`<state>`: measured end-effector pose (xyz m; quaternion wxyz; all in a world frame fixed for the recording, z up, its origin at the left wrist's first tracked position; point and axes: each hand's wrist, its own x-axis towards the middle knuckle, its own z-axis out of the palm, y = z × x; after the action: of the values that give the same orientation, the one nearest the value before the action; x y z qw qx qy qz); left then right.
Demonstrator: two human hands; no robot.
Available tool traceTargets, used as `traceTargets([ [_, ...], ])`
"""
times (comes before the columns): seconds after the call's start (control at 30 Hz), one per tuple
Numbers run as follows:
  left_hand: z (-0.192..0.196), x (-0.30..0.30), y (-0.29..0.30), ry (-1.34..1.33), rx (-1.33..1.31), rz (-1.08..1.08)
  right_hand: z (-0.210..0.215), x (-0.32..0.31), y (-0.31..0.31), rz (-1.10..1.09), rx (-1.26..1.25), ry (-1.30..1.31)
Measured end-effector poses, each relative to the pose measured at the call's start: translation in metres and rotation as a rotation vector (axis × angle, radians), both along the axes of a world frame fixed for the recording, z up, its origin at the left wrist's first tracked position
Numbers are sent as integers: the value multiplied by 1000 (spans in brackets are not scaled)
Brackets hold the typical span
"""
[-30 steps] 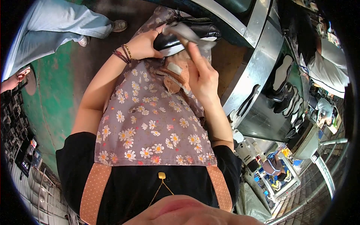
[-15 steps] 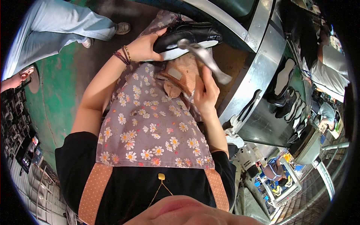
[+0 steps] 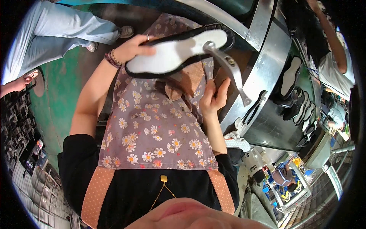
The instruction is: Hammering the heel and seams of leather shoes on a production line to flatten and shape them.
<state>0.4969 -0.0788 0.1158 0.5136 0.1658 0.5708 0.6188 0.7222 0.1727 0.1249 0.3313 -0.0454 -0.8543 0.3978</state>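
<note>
My left hand grips a black shoe by its heel end, thumb lying on the white underside. The shoe is tilted so that its whole white bottom shows, with a black edge around it. In my right hand is a hammer with a long, curved metal head. Its round face is at the front part of the shoe's bottom; whether it touches, I cannot tell. Most of the handle is hidden by my fingers. Under the shoe, a brown cloth lies on my flowered apron.
To the right runs a metal-edged conveyor carrying several black shoes with pale bottoms. A black-handled tool and white gloves lie on its rim. A person in jeans stands at the upper left; others work at the far right.
My left hand has turned the shoe from its side so the white bottom faces up, and moved it left. The hammer has shifted slightly right and down.
</note>
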Motion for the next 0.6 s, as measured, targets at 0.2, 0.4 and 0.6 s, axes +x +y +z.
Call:
traceTargets([
  [0.2,4,8,26,853,-292,-53,13,-26,6,-8,-32,-224],
  [0.4,-2,20,22,930,-346,38,51,-38,17,20,-77,-141],
  [0.6,0,9,27,868,-361,-1,59,-61,15,253,218,-325],
])
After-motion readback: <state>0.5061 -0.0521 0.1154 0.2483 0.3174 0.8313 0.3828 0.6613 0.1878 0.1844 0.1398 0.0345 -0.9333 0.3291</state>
